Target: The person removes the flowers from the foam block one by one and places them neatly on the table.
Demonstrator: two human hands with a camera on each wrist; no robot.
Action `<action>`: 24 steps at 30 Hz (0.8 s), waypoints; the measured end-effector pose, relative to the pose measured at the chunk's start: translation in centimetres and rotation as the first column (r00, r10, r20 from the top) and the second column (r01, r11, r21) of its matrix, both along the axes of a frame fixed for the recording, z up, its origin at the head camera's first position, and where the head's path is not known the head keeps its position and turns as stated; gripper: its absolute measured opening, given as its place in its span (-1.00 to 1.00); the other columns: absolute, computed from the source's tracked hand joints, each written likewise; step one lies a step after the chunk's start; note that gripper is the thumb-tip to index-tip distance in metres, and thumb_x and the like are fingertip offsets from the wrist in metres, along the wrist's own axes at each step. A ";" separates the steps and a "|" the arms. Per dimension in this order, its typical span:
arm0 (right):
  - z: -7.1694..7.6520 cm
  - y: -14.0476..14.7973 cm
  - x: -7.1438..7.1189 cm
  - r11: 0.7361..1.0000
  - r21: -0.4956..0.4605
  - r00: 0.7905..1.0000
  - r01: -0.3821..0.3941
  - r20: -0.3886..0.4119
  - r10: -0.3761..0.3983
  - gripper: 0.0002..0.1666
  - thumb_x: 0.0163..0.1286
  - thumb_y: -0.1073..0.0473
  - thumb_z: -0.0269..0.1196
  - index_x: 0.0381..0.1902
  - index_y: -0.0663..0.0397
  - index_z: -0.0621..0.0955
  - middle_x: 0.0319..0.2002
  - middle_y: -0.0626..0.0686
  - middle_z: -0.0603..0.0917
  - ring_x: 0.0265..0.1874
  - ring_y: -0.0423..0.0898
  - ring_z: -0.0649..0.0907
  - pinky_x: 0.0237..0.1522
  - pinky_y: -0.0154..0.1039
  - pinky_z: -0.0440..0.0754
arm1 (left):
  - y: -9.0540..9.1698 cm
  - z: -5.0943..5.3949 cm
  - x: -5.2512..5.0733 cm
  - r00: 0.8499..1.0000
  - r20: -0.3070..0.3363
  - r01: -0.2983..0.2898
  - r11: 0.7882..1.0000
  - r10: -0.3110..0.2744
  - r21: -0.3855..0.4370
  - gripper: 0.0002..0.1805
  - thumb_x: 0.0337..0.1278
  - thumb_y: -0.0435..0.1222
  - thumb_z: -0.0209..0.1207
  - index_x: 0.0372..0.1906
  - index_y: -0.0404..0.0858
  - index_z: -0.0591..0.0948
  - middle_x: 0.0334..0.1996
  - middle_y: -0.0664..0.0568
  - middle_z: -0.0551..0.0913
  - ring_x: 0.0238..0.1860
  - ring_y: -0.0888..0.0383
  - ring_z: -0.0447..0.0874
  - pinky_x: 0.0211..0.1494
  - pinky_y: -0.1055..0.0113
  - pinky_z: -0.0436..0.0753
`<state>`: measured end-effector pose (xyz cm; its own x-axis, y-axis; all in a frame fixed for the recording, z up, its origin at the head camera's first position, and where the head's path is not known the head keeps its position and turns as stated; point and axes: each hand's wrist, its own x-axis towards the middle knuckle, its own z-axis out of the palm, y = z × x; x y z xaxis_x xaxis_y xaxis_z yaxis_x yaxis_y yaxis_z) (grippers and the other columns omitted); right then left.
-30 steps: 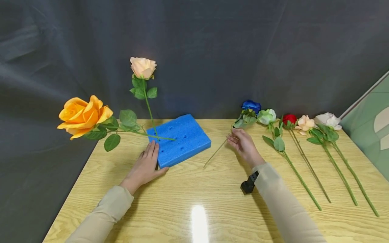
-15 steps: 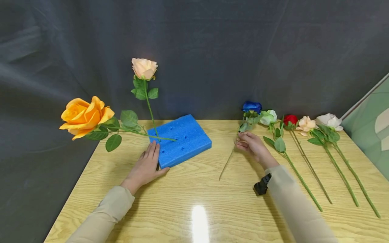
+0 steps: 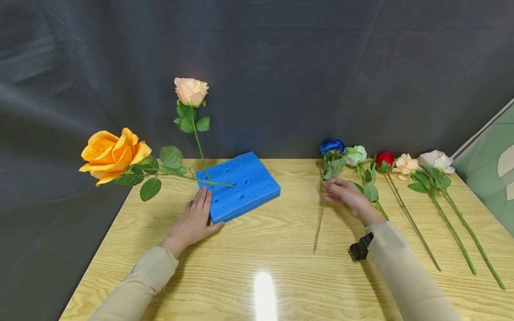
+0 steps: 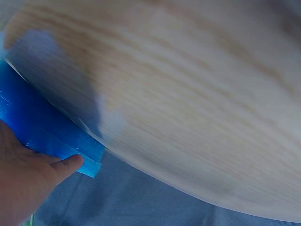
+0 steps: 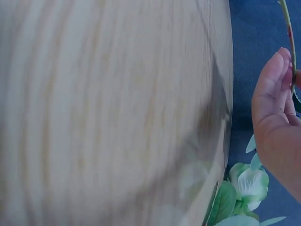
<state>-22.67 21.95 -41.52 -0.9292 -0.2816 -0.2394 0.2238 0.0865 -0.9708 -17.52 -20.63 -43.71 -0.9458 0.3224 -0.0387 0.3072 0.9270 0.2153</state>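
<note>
My left hand [image 3: 191, 219] rests against the near left corner of a blue foam block [image 3: 257, 189], its fingers straight and the thumb along the front side. In the left wrist view the thumb [image 4: 68, 165] touches the blue foam. Two artificial roses stand in the block: a pale peach rose [image 3: 191, 92], upright, and a large orange rose [image 3: 114, 154], leaning far left. My right hand [image 3: 347, 196] pinches the thin stem of a blue rose [image 3: 332, 147], whose lower end points toward me. In the right wrist view that stem [image 5: 289, 33] passes between fingers and thumb.
Right of the blue rose lie a pale green-white rose [image 3: 355, 156], a red rose [image 3: 384, 159], a peach rose [image 3: 405, 164] and a white rose [image 3: 437, 160], stems toward me. A dark curtain [image 3: 281, 80] hangs behind the wooden table [image 3: 225, 272].
My right hand has moved right and slightly toward me with the blue rose. The stem has swung from slanting left to nearly straight toward me. My left hand stays on the foam block.
</note>
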 end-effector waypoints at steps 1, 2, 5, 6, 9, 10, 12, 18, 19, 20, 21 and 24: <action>0.0 0.1 0.0 1.000 0.012 1.000 -0.005 -0.001 0.005 -0.77 0.50 0.12 0.01 -0.02 0.15 0.43 -0.19 -0.17 0.58 -0.23 -0.34 0.67 -0.16 -0.51 0.64 | 0.0 0.0 0.0 1.000 0.000 0.000 1.000 0.000 0.000 0.08 0.18 0.17 0.12 0.48 -0.47 -0.08 0.51 -0.34 -0.17 0.53 -0.25 -0.18 0.45 -0.17 0.20; 0.0 0.2 0.1 1.000 0.027 1.000 -0.012 -0.003 0.012 -0.76 0.50 0.12 0.02 -0.02 0.16 0.43 -0.16 -0.19 0.56 -0.22 -0.36 0.66 -0.15 -0.52 0.63 | 0.0 0.0 0.0 1.000 0.000 -0.001 1.000 0.001 0.002 0.08 0.18 0.17 0.12 0.48 -0.47 -0.08 0.51 -0.34 -0.17 0.53 -0.25 -0.18 0.44 -0.17 0.20; 0.0 0.6 0.1 0.997 0.069 0.999 -0.040 -0.004 0.041 -0.74 0.49 0.13 0.03 -0.01 0.21 0.40 -0.07 -0.24 0.49 -0.20 -0.40 0.65 -0.15 -0.53 0.63 | -0.1 -0.1 0.1 1.000 -0.002 -0.001 1.000 0.001 0.005 0.08 0.18 0.17 0.12 0.48 -0.47 -0.07 0.51 -0.34 -0.17 0.53 -0.25 -0.18 0.44 -0.18 0.20; 0.1 0.7 0.1 0.996 0.078 0.999 -0.051 -0.004 0.051 -0.71 0.49 0.15 0.04 0.02 0.25 0.39 -0.06 -0.26 0.48 -0.20 -0.40 0.65 -0.14 -0.52 0.63 | -0.1 -0.1 0.1 1.000 -0.004 0.000 1.000 0.000 0.005 0.08 0.18 0.17 0.12 0.48 -0.47 -0.07 0.51 -0.34 -0.17 0.53 -0.25 -0.17 0.44 -0.18 0.21; 0.2 1.0 0.0 0.992 0.097 0.996 -0.085 -0.002 0.086 -0.53 0.47 0.18 0.06 0.18 0.41 0.31 -0.08 -0.30 0.51 -0.20 -0.40 0.64 -0.13 -0.49 0.64 | -0.1 -0.1 0.1 1.000 -0.008 0.002 1.000 -0.002 0.008 0.08 0.17 0.17 0.13 0.48 -0.47 -0.07 0.51 -0.34 -0.17 0.53 -0.25 -0.17 0.43 -0.18 0.21; 0.2 1.2 0.0 0.990 0.103 0.996 -0.092 -0.001 0.093 -0.45 0.46 0.19 0.07 0.24 0.47 0.27 -0.10 -0.32 0.53 -0.20 -0.40 0.64 -0.12 -0.48 0.64 | -0.1 -0.1 0.1 1.000 -0.009 0.002 1.000 -0.002 0.008 0.08 0.18 0.16 0.13 0.48 -0.47 -0.07 0.51 -0.34 -0.17 0.53 -0.25 -0.17 0.43 -0.18 0.21; 0.3 1.4 0.0 0.988 0.110 0.994 -0.105 0.002 0.105 -0.32 0.46 0.19 0.09 0.35 0.53 0.16 -0.14 -0.35 0.57 -0.19 -0.40 0.65 -0.11 -0.47 0.65 | -0.2 -0.1 0.0 1.000 -0.009 0.003 1.000 -0.003 0.009 0.08 0.18 0.17 0.12 0.48 -0.47 -0.07 0.51 -0.34 -0.17 0.53 -0.25 -0.18 0.43 -0.18 0.21; 0.7 2.4 0.1 0.980 0.136 0.989 -0.145 0.021 0.144 -0.20 0.46 0.19 0.09 0.42 0.53 0.01 -0.12 -0.41 0.55 -0.15 -0.44 0.64 -0.07 -0.47 0.64 | -0.1 -0.1 0.0 1.000 -0.012 0.006 1.000 -0.006 0.008 0.09 0.18 0.17 0.12 0.48 -0.47 -0.08 0.51 -0.34 -0.17 0.53 -0.25 -0.18 0.44 -0.17 0.21; 0.7 2.6 0.2 0.979 0.138 0.988 -0.153 0.024 0.151 -0.20 0.47 0.21 0.08 0.43 0.53 -0.01 -0.12 -0.41 0.54 -0.14 -0.44 0.64 -0.06 -0.47 0.63 | -0.1 -0.1 0.0 1.000 -0.012 0.007 1.000 -0.007 0.009 0.09 0.18 0.17 0.12 0.48 -0.48 -0.07 0.51 -0.35 -0.17 0.53 -0.25 -0.17 0.44 -0.17 0.21; 0.8 2.7 0.2 0.978 0.140 0.988 -0.157 0.029 0.154 -0.20 0.46 0.23 0.08 0.43 0.53 -0.02 -0.12 -0.40 0.55 -0.14 -0.44 0.64 -0.06 -0.46 0.64 | -0.1 -0.1 0.0 1.000 -0.013 0.007 1.000 -0.007 0.007 0.08 0.18 0.17 0.12 0.48 -0.48 -0.07 0.51 -0.35 -0.17 0.53 -0.25 -0.17 0.44 -0.17 0.21; 0.8 2.8 0.2 0.977 0.142 0.987 -0.161 0.034 0.157 -0.20 0.45 0.25 0.08 0.43 0.53 -0.03 -0.13 -0.37 0.55 -0.14 -0.44 0.63 -0.06 -0.46 0.63 | -0.1 -0.1 0.0 1.000 -0.014 0.007 1.000 -0.007 0.007 0.08 0.18 0.17 0.12 0.48 -0.48 -0.07 0.51 -0.35 -0.16 0.53 -0.25 -0.17 0.44 -0.17 0.21; 0.9 3.2 0.3 0.973 0.161 0.986 -0.164 0.046 0.158 -0.20 0.42 0.31 0.10 0.43 0.53 -0.02 -0.15 -0.28 0.56 -0.15 -0.44 0.63 -0.07 -0.46 0.64 | 0.0 -0.1 -0.1 1.000 -0.017 0.008 1.000 -0.008 0.008 0.09 0.18 0.17 0.12 0.48 -0.48 -0.07 0.51 -0.35 -0.16 0.53 -0.25 -0.17 0.44 -0.17 0.21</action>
<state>-22.42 25.14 -40.65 -0.8659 -0.3812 -0.3239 0.2251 0.2812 -0.9329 -17.58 -20.68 -43.82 -0.9437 0.3301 -0.0204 0.3180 0.9227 0.2180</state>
